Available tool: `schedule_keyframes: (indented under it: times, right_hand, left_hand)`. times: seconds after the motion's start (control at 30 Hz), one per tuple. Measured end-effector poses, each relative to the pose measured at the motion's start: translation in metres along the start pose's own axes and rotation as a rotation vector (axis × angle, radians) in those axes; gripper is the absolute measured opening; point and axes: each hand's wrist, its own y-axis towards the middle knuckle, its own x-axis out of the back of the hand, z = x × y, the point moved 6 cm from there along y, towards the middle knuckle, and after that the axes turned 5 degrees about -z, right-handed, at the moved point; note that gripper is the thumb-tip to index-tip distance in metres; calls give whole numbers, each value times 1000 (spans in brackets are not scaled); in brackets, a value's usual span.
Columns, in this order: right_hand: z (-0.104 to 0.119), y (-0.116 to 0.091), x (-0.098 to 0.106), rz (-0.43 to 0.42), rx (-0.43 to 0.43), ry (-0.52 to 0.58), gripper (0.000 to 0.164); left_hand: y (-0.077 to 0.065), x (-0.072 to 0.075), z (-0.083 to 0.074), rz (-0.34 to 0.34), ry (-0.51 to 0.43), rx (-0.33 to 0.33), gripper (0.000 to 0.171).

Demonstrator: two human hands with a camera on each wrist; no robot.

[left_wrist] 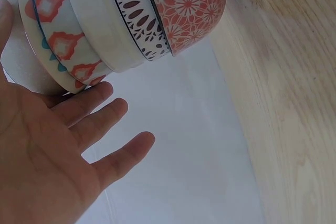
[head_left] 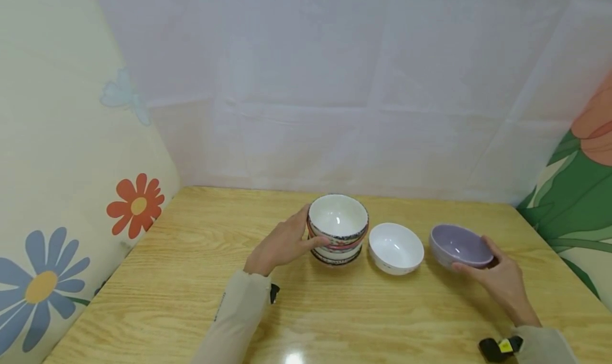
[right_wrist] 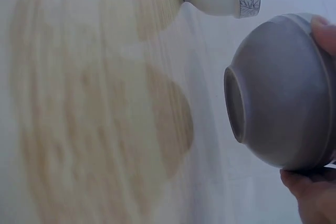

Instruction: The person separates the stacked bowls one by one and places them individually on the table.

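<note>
Near the table's middle, a stack of several patterned bowls (head_left: 338, 231) stands with its top bowl facing up. My left hand (head_left: 282, 242) grips the upper part of the stack from the left, thumb across the front. In the left wrist view, the other fingers (left_wrist: 123, 158) of this hand extend fairly straight beside the stack. My right hand (head_left: 502, 281) holds a purple bowl (head_left: 459, 245) by its right side, thumb in front. Its foot is off the table in the right wrist view. Between the stack and the purple bowl sits a white bowl (head_left: 396, 248).
The wooden table (head_left: 158, 300) runs back to a white cloth (head_left: 306, 87). Flower-printed cloths border it at the left (head_left: 52, 167) and right (head_left: 578, 210). A dark strap piece with a yellow patch (head_left: 502, 347) is at my right cuff.
</note>
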Motion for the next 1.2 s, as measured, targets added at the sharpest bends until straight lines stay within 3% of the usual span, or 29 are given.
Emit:
schedule_keyframes:
  times: [0.77, 1.2]
  right_hand:
    - [-3, 3, -10, 101, -22, -34, 107]
    - [-11, 4, -9, 185, 35, -3, 107]
  left_hand:
    - [1, -1, 0, 0, 16, -12, 94]
    - [1, 0, -1, -19, 19, -50, 93]
